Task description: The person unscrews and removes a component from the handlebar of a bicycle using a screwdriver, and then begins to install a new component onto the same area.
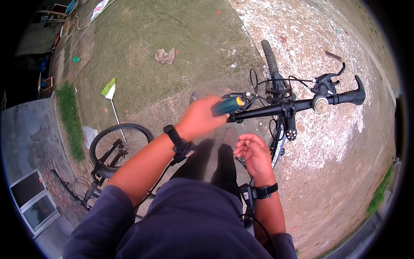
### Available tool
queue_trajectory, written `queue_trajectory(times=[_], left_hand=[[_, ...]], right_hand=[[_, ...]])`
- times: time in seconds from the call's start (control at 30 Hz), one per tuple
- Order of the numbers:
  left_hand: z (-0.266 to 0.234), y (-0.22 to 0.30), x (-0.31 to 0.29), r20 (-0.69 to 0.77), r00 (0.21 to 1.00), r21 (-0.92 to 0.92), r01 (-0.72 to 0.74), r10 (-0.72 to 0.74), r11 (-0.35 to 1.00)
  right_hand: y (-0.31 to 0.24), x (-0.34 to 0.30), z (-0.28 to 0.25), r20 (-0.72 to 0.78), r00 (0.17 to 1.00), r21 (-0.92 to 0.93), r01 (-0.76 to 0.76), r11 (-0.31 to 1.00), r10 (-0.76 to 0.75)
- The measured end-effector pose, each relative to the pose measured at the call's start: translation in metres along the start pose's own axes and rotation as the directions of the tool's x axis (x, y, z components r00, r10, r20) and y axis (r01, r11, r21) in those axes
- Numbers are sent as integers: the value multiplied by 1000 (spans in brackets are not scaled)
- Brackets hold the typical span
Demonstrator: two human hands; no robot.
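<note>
My left hand [199, 115] is wrapped round a dark green tool handle [225, 106] with a yellow end, slightly smeared by motion. The tool's working part cannot be made out. This handle lies over the left end of a black bicycle handlebar [264, 111]; whether the two touch is unclear. Nearer to me, below the handlebar, my right hand [255, 156] is turned palm up with its fingers loosely bent and somewhat apart. Nothing shows in it. The bicycle's front tyre [270, 57] points away from me, and a round bell [320, 105] sits on the bar's right side.
Another bicycle's wheel [121, 147] is at my left, in front of a broom [110, 90] with green bristles. A crumpled rag [165, 56] lies on the ground ahead. Grass [70, 123] borders a wall with a window [36, 200] at the far left.
</note>
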State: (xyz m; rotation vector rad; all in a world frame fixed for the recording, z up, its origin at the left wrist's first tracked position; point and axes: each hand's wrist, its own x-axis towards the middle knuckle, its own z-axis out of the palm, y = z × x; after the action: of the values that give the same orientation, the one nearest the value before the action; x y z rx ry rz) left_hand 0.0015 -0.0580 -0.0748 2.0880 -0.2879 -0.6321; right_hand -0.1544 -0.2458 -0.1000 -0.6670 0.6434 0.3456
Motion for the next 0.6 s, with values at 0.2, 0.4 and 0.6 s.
queue_trajectory(times=[0.2, 0.4, 0.6], left_hand=[[3, -22, -3, -14, 986, -283, 156, -167, 946], [-24, -41, -26, -52, 963, -303, 237, -264, 923], [-27, -23, -56, 24, 945, -313, 318, -328, 895]], right_hand=[[1, 3, 4, 11, 1000, -23, -17, 1000, 17], [2, 0, -3, -17, 1000, -22, -14, 1000, 14], [2, 1, -4, -2, 1000, -48, -5, 999, 5]])
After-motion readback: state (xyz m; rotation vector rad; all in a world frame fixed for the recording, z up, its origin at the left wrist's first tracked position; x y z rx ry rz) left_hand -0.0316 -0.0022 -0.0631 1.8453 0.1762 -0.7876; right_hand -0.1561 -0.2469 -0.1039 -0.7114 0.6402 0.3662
